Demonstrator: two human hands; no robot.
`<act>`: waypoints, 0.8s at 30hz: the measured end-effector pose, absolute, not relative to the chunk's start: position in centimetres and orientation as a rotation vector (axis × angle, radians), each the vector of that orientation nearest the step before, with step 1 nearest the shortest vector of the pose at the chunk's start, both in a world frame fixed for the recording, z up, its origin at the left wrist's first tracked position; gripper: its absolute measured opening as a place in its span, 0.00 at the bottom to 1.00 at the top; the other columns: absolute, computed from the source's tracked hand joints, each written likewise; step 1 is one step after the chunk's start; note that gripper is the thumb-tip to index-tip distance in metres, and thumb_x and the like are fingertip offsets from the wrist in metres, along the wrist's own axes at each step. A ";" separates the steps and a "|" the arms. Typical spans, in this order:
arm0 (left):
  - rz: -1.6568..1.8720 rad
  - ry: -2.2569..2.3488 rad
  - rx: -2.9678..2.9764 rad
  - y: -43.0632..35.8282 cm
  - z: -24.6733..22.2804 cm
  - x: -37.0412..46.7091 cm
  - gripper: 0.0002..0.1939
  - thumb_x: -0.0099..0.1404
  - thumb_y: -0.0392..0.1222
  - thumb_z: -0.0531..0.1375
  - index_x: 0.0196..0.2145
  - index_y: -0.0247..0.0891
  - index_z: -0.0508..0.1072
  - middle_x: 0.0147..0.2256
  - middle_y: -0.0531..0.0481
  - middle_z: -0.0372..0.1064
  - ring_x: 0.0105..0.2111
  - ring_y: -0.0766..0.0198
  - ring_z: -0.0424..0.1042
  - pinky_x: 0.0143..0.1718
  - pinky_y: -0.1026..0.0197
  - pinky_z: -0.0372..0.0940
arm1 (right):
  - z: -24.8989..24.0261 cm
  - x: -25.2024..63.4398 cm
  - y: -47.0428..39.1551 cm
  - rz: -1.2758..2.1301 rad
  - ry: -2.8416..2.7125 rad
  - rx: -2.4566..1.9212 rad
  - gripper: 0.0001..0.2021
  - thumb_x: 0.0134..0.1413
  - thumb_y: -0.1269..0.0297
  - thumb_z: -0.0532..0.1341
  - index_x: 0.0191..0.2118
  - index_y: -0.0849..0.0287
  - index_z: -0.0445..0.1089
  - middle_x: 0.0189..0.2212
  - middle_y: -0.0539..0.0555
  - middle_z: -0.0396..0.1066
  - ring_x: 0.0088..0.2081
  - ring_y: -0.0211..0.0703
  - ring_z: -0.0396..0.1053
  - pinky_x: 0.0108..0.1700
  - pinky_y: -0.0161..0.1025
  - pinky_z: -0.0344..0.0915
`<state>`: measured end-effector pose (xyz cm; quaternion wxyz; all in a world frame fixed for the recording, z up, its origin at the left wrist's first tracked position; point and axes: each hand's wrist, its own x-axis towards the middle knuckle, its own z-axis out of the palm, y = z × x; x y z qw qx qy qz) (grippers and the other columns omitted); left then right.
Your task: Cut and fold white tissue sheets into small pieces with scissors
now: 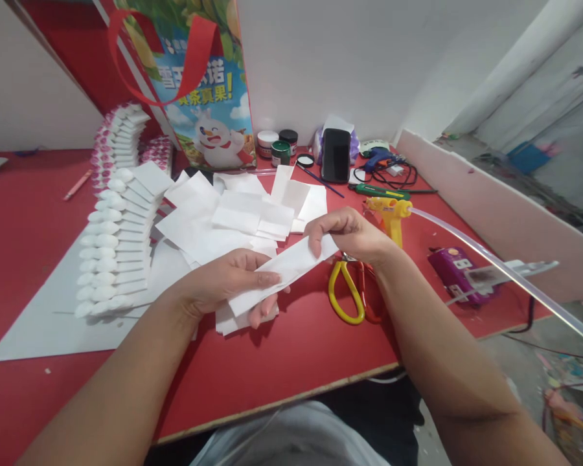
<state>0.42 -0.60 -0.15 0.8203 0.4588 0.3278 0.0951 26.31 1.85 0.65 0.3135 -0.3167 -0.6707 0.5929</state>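
Between my two hands is a strip of white paper (291, 266), held slanting above the red table. My left hand (236, 278) pinches its lower left end, thumb on top and fingers beneath. At the upper right end, my right hand (342, 236) grips the strip between thumb and fingers. Under my left hand lies a small stack of white paper pieces (226, 321). Just beyond both hands spreads a loose pile of white paper pieces (199, 220). Scissors with yellow and red handles (346, 294) rest on the table below my right wrist, their blades partly hidden.
Left stands a curved row of white-tipped paper pieces (111, 252) on a white board (43, 317). A printed bag (214, 90), small jars (280, 152) and a phone (335, 155) line the back. Right are a yellow glue gun (391, 210) with a long glue stick and a purple pack (459, 275).
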 end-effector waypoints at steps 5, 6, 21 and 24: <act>0.327 0.813 1.006 -0.7 -0.4 0.5 0.16 0.62 0.49 0.69 0.25 0.34 0.76 0.19 0.48 0.73 0.16 0.69 0.69 0.21 0.68 0.65 | 0.7 26.2 2.0 1.586 -1.428 -0.993 0.14 0.51 0.58 0.64 0.41 0.60 0.74 0.29 0.52 0.76 0.23 0.38 0.71 0.23 0.34 0.67; 0.333 0.826 1.019 -0.7 -0.4 0.6 0.17 0.62 0.49 0.69 0.24 0.33 0.76 0.20 0.47 0.74 0.17 0.67 0.71 0.22 0.67 0.65 | 0.8 26.0 1.9 1.582 -1.420 -1.023 0.19 0.53 0.51 0.64 0.45 0.59 0.73 0.30 0.53 0.76 0.23 0.39 0.72 0.23 0.34 0.68; 0.325 0.869 1.049 -0.4 -0.4 0.6 0.11 0.61 0.44 0.70 0.29 0.32 0.79 0.26 0.40 0.80 0.27 0.57 0.80 0.31 0.62 0.73 | 0.4 25.1 1.9 1.298 -1.448 -1.255 0.14 0.53 0.57 0.70 0.30 0.61 0.68 0.13 0.42 0.61 0.11 0.27 0.51 0.13 0.29 0.43; 0.375 0.889 1.012 -0.2 -0.4 0.7 0.11 0.58 0.44 0.71 0.28 0.32 0.78 0.25 0.41 0.79 0.26 0.57 0.80 0.30 0.61 0.73 | 1.6 25.4 1.6 1.055 -1.488 -1.437 0.11 0.60 0.57 0.64 0.32 0.59 0.67 0.15 0.46 0.67 0.11 0.30 0.56 0.15 0.31 0.50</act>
